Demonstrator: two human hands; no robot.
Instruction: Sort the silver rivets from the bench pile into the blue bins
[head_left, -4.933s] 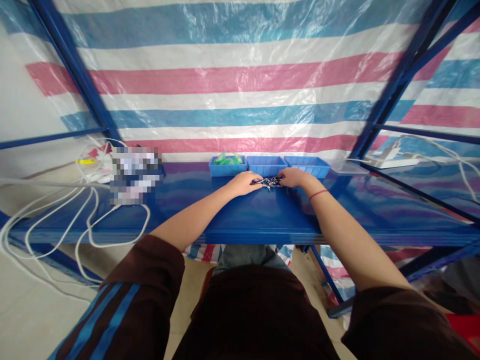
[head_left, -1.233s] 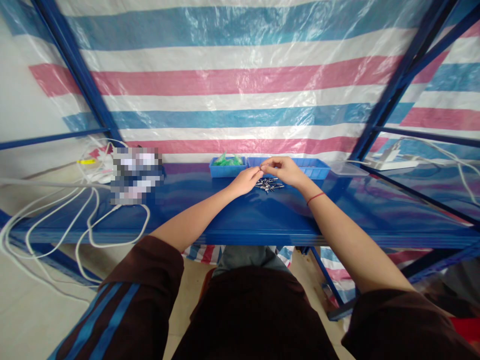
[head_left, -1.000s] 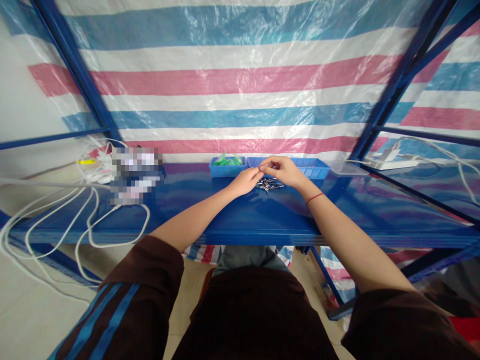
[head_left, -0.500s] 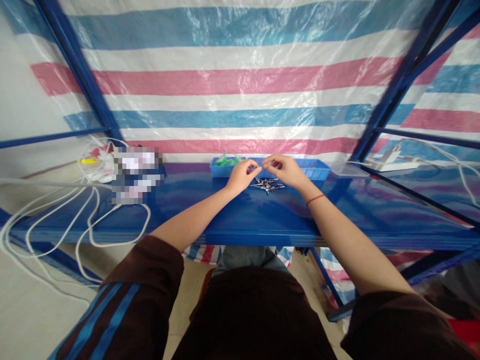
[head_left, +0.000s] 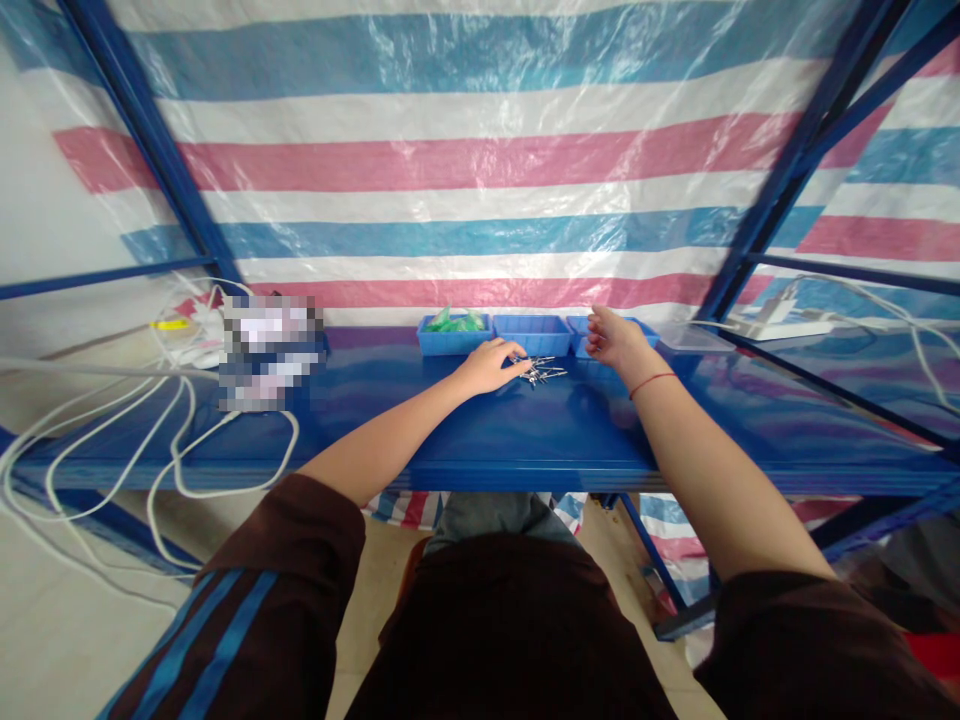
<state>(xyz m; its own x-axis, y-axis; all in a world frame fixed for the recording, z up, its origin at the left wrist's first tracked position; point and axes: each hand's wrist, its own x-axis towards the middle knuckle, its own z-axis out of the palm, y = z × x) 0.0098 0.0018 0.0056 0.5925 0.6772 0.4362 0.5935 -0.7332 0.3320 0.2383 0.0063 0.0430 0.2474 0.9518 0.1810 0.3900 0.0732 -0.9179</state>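
A small pile of shiny metal pins [head_left: 541, 371] with thin shafts lies on the blue shelf; they look like rivets, but the kind is too small to be sure of. My left hand [head_left: 489, 368] is at the pile's left side, thumb and fingers apart around its edge, partly covering it. Over the right blue bin [head_left: 648, 340] is my right hand [head_left: 616, 340], wrist bent and fingers curled; whether anything sits in them is hidden. The middle blue bin [head_left: 532, 338] stands behind the pile. Green plastic pieces [head_left: 456, 322] fill the left blue bin [head_left: 444, 346].
White cables [head_left: 187, 440] loop over the shelf's left end, beside a blurred-out object [head_left: 271, 350]. A clear plastic lid or tray [head_left: 694, 337] lies right of the bins, near a white power strip [head_left: 787, 318]. Blue metal posts [head_left: 787, 165] frame the shelf before a striped sheet.
My hands, together above the pile with a small piece between their fingertips, have parted. The right has moved right to the right bin; the left has lowered to the pile.
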